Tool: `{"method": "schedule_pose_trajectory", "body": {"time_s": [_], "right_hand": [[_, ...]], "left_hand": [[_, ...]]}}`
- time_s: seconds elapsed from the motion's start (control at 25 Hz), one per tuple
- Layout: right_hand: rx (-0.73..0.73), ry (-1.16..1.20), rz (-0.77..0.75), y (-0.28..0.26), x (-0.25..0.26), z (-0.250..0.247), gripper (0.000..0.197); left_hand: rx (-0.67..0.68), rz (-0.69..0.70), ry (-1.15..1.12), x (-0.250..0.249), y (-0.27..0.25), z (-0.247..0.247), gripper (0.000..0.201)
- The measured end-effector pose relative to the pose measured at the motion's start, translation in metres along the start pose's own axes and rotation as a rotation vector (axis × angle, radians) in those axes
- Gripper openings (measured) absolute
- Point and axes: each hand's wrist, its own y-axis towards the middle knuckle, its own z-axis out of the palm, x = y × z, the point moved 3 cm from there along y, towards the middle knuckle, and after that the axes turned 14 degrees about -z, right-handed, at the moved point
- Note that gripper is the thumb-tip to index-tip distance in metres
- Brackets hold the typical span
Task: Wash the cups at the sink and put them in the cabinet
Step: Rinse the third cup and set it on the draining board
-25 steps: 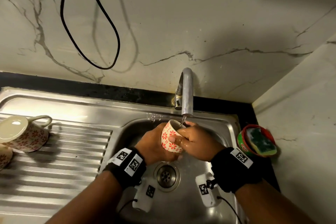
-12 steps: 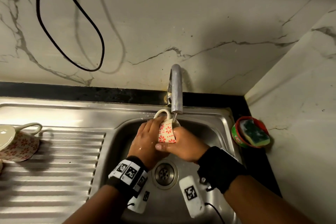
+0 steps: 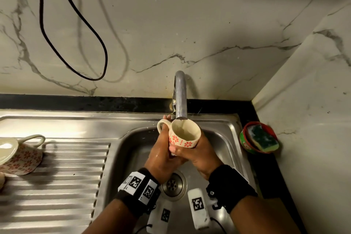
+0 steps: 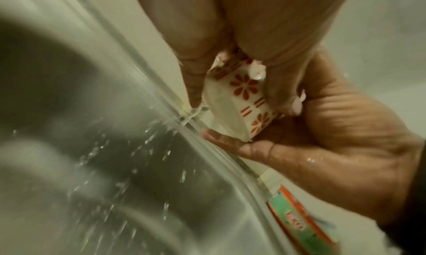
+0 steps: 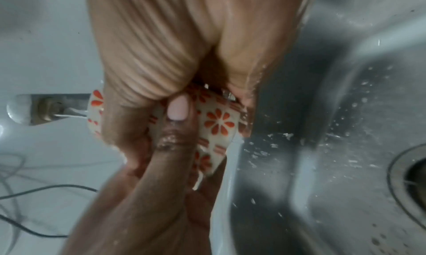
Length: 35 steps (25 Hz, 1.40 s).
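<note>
A cream cup (image 3: 183, 138) with red flowers sits upright under the tap (image 3: 180, 97), and a thin stream of water runs into it. My left hand (image 3: 163, 150) wraps the cup's left side beside its handle. My right hand (image 3: 197, 150) grips its right side, thumb across the front. In the left wrist view the cup (image 4: 242, 102) shows between fingers of both hands. In the right wrist view the cup (image 5: 216, 124) lies under a thumb. Two more flowered cups (image 3: 19, 156) lie on the draining board at the left edge, one nearly out of view.
The steel sink (image 3: 133, 150) has its drain (image 3: 173, 184) below my wrists. A red tub with a green sponge (image 3: 259, 138) stands on the black counter to the right. A black cable (image 3: 76, 24) hangs on the marble wall.
The cup has been turned from lying tilted to upright with its mouth up under the tap. Both hands rose a little with it. Water now runs into it.
</note>
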Motion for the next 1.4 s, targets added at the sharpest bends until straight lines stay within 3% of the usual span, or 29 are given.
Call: {"method": "schedule_pose_trajectory", "body": {"time_s": [0.04, 0.16, 0.28, 0.44, 0.56, 0.64, 0.76, 0.88, 1.0, 1.08, 1.2, 1.32, 1.4], "right_hand": [[-0.048, -0.022, -0.04, 0.0, 0.003, -0.005, 0.075], [-0.098, -0.236, -0.17, 0.007, 0.006, -0.014, 0.084], [-0.151, -0.118, -0.131, 0.01, 0.012, -0.011, 0.079], [0.054, -0.291, -0.187, 0.001, 0.016, -0.01, 0.087], [0.065, -0.287, -0.168, 0.0, 0.019, -0.004, 0.086], [-0.012, -0.251, -0.035, 0.003, 0.022, 0.0, 0.079], [-0.169, 0.056, 0.447, -0.001, 0.032, 0.01, 0.036], [-0.202, 0.4, 0.775, -0.013, 0.03, 0.024, 0.053], [-0.259, 0.318, 0.831, -0.028, 0.014, 0.027, 0.069], [-0.268, 0.175, 0.835, -0.032, 0.008, 0.023, 0.079], [-0.34, 0.122, 0.843, -0.026, 0.003, 0.013, 0.069], [-0.392, 0.217, 0.839, -0.018, -0.007, 0.006, 0.07], [-0.403, 0.274, 0.834, -0.016, -0.018, 0.004, 0.072]], "left_hand": [[0.011, 0.006, 0.02, -0.002, -0.002, 0.0, 0.059], [-0.156, 0.048, 0.148, 0.007, -0.01, -0.005, 0.062], [-0.253, -0.045, -0.091, 0.023, -0.005, -0.015, 0.035], [-0.109, -0.252, -0.454, 0.008, -0.001, -0.018, 0.03], [0.005, -0.306, -0.482, -0.005, 0.0, -0.006, 0.059], [0.029, -0.296, -0.529, -0.011, 0.002, -0.003, 0.073], [0.029, -0.28, -0.497, -0.003, 0.004, -0.002, 0.083], [0.004, -0.237, -0.148, 0.005, -0.009, 0.003, 0.076], [-0.061, -0.241, 0.026, -0.001, -0.014, -0.011, 0.06], [-0.061, -0.4, -0.161, 0.001, -0.004, -0.024, 0.058], [0.052, -0.607, -0.34, -0.001, 0.012, -0.027, 0.059], [0.137, -0.593, -0.256, -0.007, 0.021, -0.015, 0.051], [0.143, -0.54, -0.123, -0.007, 0.024, -0.008, 0.064]]}}
